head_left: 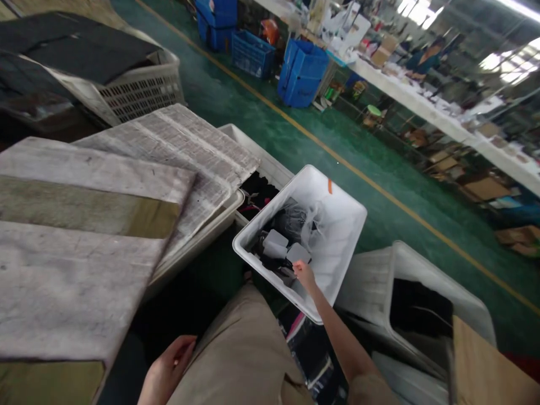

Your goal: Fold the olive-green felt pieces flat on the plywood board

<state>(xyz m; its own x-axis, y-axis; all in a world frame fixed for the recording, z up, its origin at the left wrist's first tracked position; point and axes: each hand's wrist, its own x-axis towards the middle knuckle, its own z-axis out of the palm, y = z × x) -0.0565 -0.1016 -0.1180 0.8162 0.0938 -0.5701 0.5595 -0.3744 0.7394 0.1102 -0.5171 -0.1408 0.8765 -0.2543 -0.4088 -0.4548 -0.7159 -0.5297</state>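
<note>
My right hand reaches into a white plastic bin, its fingers closed on the lower edge of a grey rounded card-like piece. A second grey piece lies just left of it. Dark items and crumpled clear plastic fill the far part of the bin. Low at the front, beside my thigh, hangs my left hand; its fingers are curled, and whether anything is inside them is hidden.
Worn boards lie over bins at left. Another white bin with dark cloth stands right, near a wooden board. Blue crates and a long cluttered workbench are across the green floor, with a person behind it.
</note>
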